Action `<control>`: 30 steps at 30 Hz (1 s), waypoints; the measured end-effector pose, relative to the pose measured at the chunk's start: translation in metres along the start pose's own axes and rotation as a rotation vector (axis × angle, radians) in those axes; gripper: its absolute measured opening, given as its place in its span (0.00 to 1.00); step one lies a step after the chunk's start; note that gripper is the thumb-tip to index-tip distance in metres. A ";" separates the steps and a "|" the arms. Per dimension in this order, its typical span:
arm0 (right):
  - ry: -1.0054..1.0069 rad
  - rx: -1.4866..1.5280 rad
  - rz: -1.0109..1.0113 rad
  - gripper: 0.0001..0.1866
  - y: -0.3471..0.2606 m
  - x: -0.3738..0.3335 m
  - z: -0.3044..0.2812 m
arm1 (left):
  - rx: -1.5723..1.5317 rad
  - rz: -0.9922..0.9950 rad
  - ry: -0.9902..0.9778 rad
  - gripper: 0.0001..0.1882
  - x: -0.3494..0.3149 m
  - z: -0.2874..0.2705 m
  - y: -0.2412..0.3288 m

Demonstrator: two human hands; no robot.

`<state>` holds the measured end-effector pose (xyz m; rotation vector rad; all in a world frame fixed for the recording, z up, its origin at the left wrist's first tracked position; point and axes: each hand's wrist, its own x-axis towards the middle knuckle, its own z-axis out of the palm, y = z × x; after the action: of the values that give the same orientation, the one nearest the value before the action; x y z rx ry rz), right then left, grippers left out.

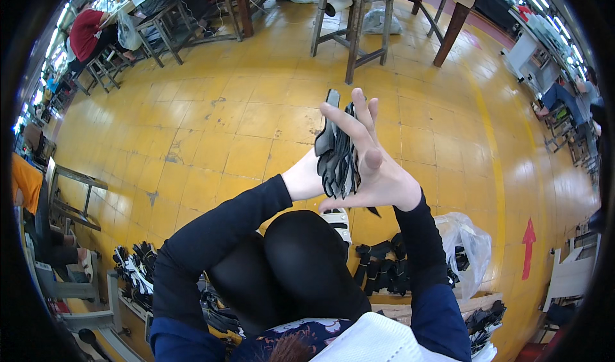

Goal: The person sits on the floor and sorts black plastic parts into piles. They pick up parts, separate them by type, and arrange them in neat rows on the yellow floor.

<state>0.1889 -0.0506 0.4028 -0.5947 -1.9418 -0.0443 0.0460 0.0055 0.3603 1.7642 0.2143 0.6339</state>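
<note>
A thick stack of small grey and black fabric pieces [337,154] is held up in front of my knees, its layers fanned at the edges. My left hand [307,175] is closed on it from the left; its fingers are mostly hidden behind the pieces. On the stack's right side is my right hand [384,176], its fingers stretched out and spread, with the palm side against or very close to the layers. A dark strip [373,211] pokes out below that hand.
Black bundles [384,266] lie right of my legs beside a clear plastic bag [471,247]. More bundles [138,269] lie at left. A wooden stool [355,16] stands ahead on the yellow tiled floor [256,119]. People sit at both sides, including one in orange [27,183].
</note>
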 end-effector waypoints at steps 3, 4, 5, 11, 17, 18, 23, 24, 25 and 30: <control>0.081 -0.122 -0.068 0.57 0.008 -0.001 -0.004 | -0.041 -0.094 -0.003 0.37 -0.008 -0.011 0.016; 0.150 -0.142 -0.031 0.57 0.009 -0.003 -0.007 | -0.107 -0.163 0.035 0.39 -0.009 -0.012 0.027; 0.126 -0.120 0.015 0.54 0.006 -0.002 -0.007 | -0.226 -0.138 0.088 0.42 -0.011 -0.011 0.020; -0.070 -0.177 -0.023 0.36 -0.003 -0.005 -0.011 | -0.006 -0.053 -0.152 0.38 -0.008 -0.005 0.004; -0.025 0.037 0.112 0.45 -0.013 -0.002 -0.016 | -0.353 -0.161 0.245 0.27 -0.001 -0.002 0.018; 0.103 0.148 0.210 0.40 -0.015 -0.007 -0.015 | -0.478 -0.094 0.286 0.24 0.005 -0.007 0.009; 0.379 0.426 0.807 0.23 -0.027 -0.014 -0.015 | -0.224 -0.074 0.314 0.28 -0.004 -0.023 -0.011; 0.308 0.466 0.910 0.19 -0.027 -0.015 -0.018 | -0.444 -0.114 0.233 0.28 -0.004 -0.028 -0.011; 0.269 0.472 0.915 0.18 -0.028 -0.016 -0.015 | -0.496 -0.099 0.194 0.27 -0.005 -0.029 -0.010; 0.203 0.536 0.891 0.17 -0.034 -0.008 0.003 | -1.099 -0.217 0.081 0.31 -0.014 -0.033 -0.019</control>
<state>0.1748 -0.0824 0.4020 -0.9793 -1.2704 0.9053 0.0204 0.0320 0.3437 0.6480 0.0749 0.5082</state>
